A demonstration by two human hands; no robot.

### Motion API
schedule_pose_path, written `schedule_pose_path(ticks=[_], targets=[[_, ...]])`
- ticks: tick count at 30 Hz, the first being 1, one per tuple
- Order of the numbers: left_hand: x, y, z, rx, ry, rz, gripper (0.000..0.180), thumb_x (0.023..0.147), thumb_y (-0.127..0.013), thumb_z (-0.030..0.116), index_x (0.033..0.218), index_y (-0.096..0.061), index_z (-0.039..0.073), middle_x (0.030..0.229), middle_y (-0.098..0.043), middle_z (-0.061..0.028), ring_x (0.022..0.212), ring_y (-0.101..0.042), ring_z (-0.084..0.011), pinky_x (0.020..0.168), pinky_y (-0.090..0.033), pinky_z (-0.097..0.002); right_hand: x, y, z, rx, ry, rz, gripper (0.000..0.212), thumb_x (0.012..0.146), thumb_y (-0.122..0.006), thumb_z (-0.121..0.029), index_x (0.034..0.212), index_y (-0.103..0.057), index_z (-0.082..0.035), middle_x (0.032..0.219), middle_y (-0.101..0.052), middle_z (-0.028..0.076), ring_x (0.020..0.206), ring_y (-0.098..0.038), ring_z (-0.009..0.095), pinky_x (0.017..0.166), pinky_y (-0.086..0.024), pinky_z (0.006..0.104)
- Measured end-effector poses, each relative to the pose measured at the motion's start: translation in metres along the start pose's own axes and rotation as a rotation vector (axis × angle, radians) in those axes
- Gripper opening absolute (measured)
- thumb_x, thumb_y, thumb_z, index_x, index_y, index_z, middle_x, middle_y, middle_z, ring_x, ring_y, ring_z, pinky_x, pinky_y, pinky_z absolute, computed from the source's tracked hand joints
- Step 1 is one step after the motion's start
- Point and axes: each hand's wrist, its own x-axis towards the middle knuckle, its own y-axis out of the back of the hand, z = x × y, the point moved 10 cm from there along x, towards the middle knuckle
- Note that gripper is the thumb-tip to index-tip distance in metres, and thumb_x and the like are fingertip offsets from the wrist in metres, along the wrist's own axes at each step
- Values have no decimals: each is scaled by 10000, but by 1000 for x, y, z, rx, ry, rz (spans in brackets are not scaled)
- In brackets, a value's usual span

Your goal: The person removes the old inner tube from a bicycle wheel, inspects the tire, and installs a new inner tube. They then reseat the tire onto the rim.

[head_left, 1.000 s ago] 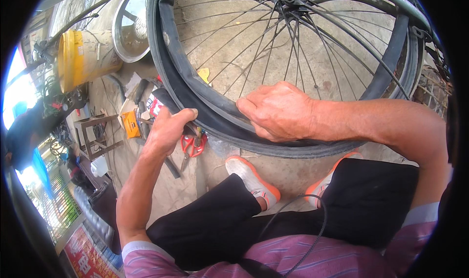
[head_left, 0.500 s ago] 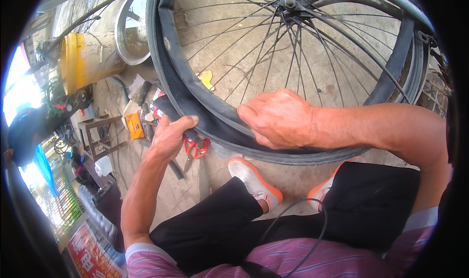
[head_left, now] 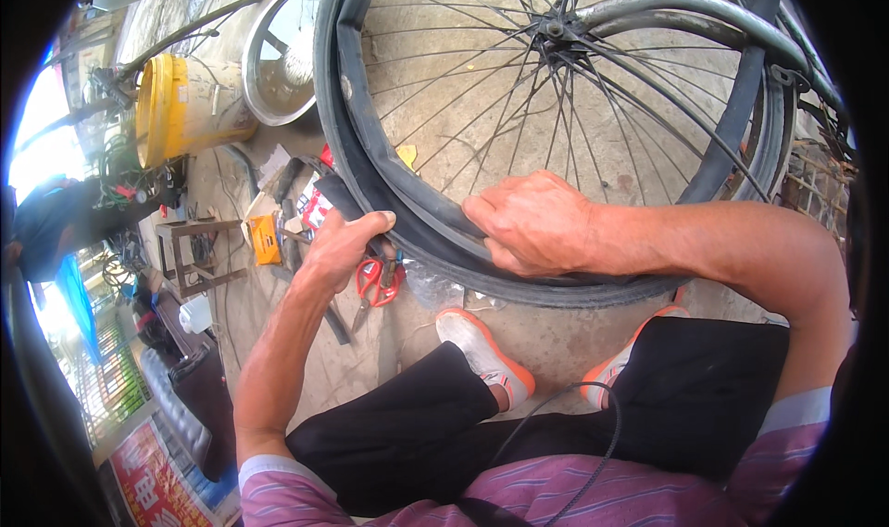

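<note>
Conc. floor (head_left: 556, 332), gap btwn shoes (head_left: 480, 356) & tyre (head_left: 556, 294); L hand (head_left: 343, 249) round outer edge, R hand (head_left: 535, 221) clenched on inner.

The left forearm (head_left: 278, 360) slanted steeply up from the lower edge, leaning a little to the right as far as the left wrist (head_left: 319, 282), where the left hand (head_left: 335, 251) showed its thumb side, the thumb (head_left: 378, 221) stretched out rightward and the other fingers mostly out of sight. The right arm (head_left: 732, 235) was bent sharply at the elbow, its lower part lying nearly level toward the left. Beyond an almost straight right wrist (head_left: 597, 235), the right hand (head_left: 542, 221) was curled tightly like a fist, its back upward, apart from the left one.
</note>
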Motion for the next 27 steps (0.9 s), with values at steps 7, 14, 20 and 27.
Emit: schedule_pose_path(ticks=[7, 14, 20, 27], targets=[[7, -10, 31, 62, -249, 125, 449, 920, -763, 104, 1322, -647, -59, 1179, -767, -128, 1025, -734, -198, 936, -584, -356, -3, -6, -13, -121, 74, -102, 592, 792, -914, -349, 1162, -632, 17, 1032, -754, 153, 978, -774, 343, 806, -609, 457], [45, 39, 70, 391, -343, 459, 467, 898, -789, 201, 1262, -679, -71, 1112, -785, -160, 1019, -749, -240, 947, -583, -394, -1, -9, -13, -95, 106, -85, 615, 745, -929, -351, 1144, -596, -22, 976, -701, 129, 943, -749, 343, 793, -598, 469], [37, 53, 92, 400, -322, 350, 245, 874, -737, 111, 1077, -742, -27, 847, -754, -71, 716, -707, -167, 671, -554, -341, -5, -14, -9, -102, 92, -70, 617, 780, -903, -377, 1178, -592, -23, 985, -695, 123, 947, -744, 346, 800, -593, 475], [40, 45, 81, 57, -360, 113, 53, 894, -722, 29, 937, -710, 0, 757, -686, -34, 562, -598, -105, 518, -468, -276, -14, -6, -8, -99, 113, -61, 585, 802, -886, -433, 1119, -608, -27, 973, -717, 112, 939, -771, 318, 776, -605, 450]])
